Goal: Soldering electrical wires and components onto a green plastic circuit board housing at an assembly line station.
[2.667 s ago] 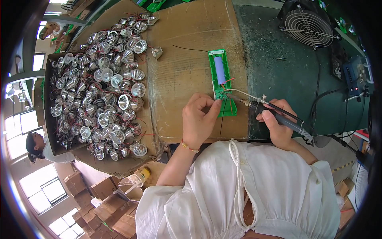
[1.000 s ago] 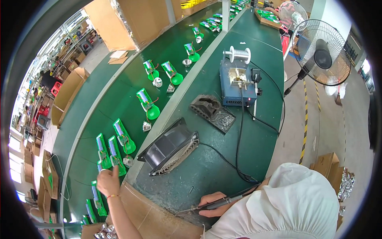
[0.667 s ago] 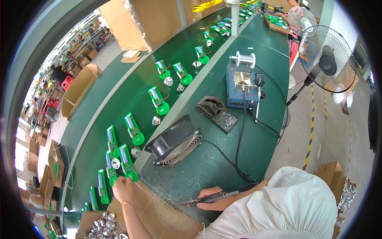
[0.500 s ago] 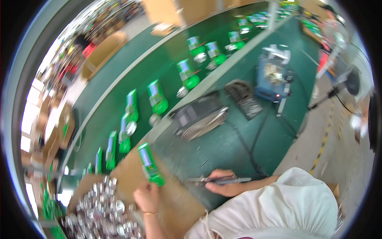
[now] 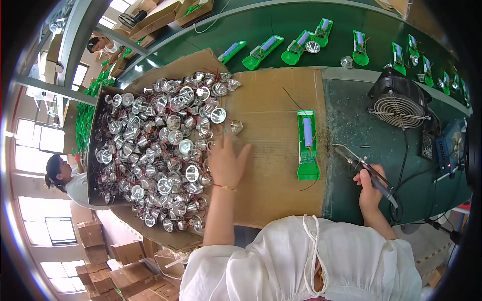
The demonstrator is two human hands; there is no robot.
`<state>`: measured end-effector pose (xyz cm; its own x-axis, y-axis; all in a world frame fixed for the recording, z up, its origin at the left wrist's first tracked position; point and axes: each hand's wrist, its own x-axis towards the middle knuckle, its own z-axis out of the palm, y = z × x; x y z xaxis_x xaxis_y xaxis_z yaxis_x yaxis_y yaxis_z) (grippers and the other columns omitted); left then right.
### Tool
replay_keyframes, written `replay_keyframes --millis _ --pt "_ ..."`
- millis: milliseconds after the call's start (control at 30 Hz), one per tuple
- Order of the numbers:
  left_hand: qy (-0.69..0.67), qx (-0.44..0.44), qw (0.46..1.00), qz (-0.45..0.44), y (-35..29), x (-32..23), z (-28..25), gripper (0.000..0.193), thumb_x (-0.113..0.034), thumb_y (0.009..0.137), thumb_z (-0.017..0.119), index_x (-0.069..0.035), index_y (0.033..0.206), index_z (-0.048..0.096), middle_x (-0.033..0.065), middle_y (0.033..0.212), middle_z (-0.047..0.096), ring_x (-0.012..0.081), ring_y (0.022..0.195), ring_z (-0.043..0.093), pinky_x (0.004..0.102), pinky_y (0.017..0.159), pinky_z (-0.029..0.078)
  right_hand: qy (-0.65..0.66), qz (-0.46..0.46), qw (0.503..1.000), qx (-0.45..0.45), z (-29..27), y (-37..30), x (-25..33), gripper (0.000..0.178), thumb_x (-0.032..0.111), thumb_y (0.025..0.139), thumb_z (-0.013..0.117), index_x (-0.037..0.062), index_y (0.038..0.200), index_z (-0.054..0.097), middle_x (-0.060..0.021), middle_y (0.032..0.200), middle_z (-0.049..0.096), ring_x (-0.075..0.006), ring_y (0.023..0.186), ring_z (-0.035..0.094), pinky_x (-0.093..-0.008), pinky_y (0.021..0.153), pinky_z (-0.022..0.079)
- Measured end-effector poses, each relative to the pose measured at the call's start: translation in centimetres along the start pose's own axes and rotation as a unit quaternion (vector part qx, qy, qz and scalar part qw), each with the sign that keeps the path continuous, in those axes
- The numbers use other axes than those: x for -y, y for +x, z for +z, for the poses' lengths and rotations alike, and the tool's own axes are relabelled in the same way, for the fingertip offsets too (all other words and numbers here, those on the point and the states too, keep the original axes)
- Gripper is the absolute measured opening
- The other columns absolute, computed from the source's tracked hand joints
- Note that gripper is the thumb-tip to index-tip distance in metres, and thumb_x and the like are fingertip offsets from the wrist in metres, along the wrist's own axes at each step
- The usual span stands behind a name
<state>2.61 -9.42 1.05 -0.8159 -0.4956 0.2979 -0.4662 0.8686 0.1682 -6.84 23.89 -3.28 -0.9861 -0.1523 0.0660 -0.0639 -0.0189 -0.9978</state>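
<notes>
My left hand [image 5: 227,163] reaches to the right edge of a heap of silver reflector cups [image 5: 173,138] with red wires. Its thumb stands apart from the fingers, and the fingertips are beside one loose reflector cup [image 5: 235,126]; whether they touch it is hard to see. My right hand [image 5: 370,188] is closed round a soldering iron [image 5: 374,178], whose thin metal tip points up and left. Between the hands lies an open green flashlight housing [image 5: 308,168] on the cardboard, with a purple cylindrical battery [image 5: 308,133], a small circuit board and thin wires in it.
A cardboard sheet [image 5: 273,195] covers the bench beside the heap. Behind it, a green conveyor belt [image 5: 201,42] carries several more housings. At right stand a black fan [image 5: 399,108] and a blue soldering station [image 5: 452,143]. Co-workers [image 5: 63,173] sit at the left.
The view has swung left. My left hand has left the green housing, which lies on the cardboard, and is now at the reflector heap. My right hand still holds the soldering iron.
</notes>
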Motion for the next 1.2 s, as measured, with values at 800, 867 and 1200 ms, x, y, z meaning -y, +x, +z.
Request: replay_keyframes --millis 800,867,1200 --pt "-0.062 -0.051 0.990 0.113 5.1 -4.5 3.4 0.008 -0.020 0.078 0.065 -0.013 0.081 0.068 0.0034 0.078 0.063 0.0236 0.079 0.057 0.0376 0.072 0.041 0.020 0.008 1.000 0.007 -0.2 -0.6 0.1 0.014 0.012 0.084 0.059 0.0006 0.089 0.053 -0.0065 0.071 0.056 -0.0123 0.059 0.057 -0.0215 0.051 0.042" --pt "-0.123 -0.006 0.986 0.112 3.7 -5.3 2.0 0.008 -0.019 0.079 0.064 -0.012 0.078 0.067 0.0067 0.074 0.062 0.0254 0.071 0.058 0.0379 0.065 0.041 0.013 0.015 1.000 0.003 -0.5 -0.7 0.2 0.014 0.011 0.084 0.060 0.0004 0.089 0.052 -0.0068 0.072 0.056 -0.0126 0.059 0.057 -0.0216 0.051 0.043" --pt "-0.374 0.190 0.901 -0.109 -3.3 -8.8 -2.5 0.009 -0.011 0.081 0.064 -0.002 0.079 0.066 0.0097 0.068 0.061 0.0237 0.064 0.060 0.0322 0.059 0.046 -0.059 -0.089 0.977 0.186 -0.1 -0.3 4.2 0.018 0.007 0.082 0.062 -0.0017 0.092 0.050 -0.0123 0.079 0.058 -0.0149 0.065 0.059 -0.0262 0.057 0.048"
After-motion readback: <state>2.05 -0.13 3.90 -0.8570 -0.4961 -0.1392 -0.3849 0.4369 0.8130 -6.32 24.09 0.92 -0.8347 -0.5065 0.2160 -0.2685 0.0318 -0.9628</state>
